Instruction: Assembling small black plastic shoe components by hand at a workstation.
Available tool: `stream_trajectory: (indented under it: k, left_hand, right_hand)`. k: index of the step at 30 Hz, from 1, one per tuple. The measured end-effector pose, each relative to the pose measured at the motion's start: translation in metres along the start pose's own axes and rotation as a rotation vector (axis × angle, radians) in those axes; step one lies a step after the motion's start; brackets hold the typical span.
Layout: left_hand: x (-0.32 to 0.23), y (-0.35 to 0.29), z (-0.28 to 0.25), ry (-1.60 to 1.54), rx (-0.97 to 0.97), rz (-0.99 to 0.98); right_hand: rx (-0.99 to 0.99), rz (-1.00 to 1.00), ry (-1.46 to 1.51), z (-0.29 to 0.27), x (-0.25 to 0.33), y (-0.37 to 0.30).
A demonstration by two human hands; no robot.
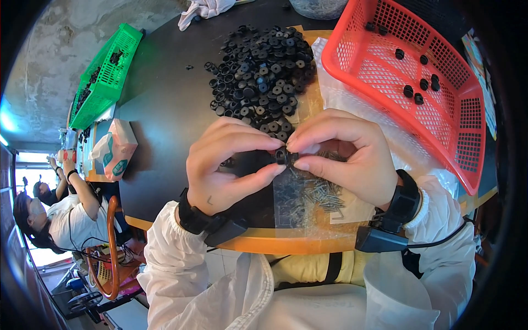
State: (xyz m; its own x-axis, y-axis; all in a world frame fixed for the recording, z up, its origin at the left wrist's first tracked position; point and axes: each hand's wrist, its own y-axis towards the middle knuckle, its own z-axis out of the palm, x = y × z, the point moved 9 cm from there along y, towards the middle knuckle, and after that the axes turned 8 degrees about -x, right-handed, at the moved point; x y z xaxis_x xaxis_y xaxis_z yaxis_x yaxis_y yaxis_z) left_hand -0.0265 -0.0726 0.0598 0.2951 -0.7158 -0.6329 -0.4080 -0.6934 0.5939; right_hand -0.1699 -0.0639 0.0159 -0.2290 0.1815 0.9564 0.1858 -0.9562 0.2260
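Between the fingertips of both hands, above the near part of the table, is a small black round plastic part point(282, 158). My left hand point(223, 162) pinches it from the left with thumb and forefinger. From the right, my right hand point(355, 157) grips it the same way; its fingertips cover part of the piece. Just beyond the hands lies a large heap of black plastic caps and rings point(258, 71). Under and beside my right hand, thin metal pins or screws point(324, 195) are spread on clear plastic film.
A red mesh basket point(379, 91) with several black parts stands at the right. At the far left is a green basket point(118, 66) holding dark parts, with a tissue pack point(122, 148) nearer. Co-workers sit at the left by an orange-brown chair point(113, 242). White cloth point(206, 8) lies at the back.
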Motion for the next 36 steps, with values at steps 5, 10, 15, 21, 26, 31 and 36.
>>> stream_trajectory:
  k: [5,10,15,21,26,31,36]
  left_hand:
    - [0.003,-0.002,0.003,-0.016,-0.007,-0.008]
    - [0.001,-0.003,0.005,-0.009,0.014,0.001]
    - [0.003,-0.003,0.007,0.019,0.053,-0.002]
    - [0.001,-0.002,0.007,0.037,0.058,0.029]
    - [0.0,-0.002,0.007,0.019,0.012,-0.002]
    - [0.002,-0.003,0.009,0.005,0.038,0.039]
    - [-0.003,-0.006,0.007,0.045,0.051,0.036]
  right_hand:
    - [-0.015,0.121,0.162,0.0,-0.008,-0.002]
    - [-0.045,0.195,0.184,0.0,-0.015,-0.006]
    - [-0.062,0.153,0.174,-0.003,-0.013,-0.003]
    - [-0.075,0.114,0.013,-0.004,-0.007,-0.006]
    - [-0.075,0.071,0.026,-0.006,-0.005,-0.007]
    - [-0.102,0.187,0.084,-0.003,-0.014,-0.004]
    - [0.132,0.022,-0.142,0.008,-0.008,-0.002]
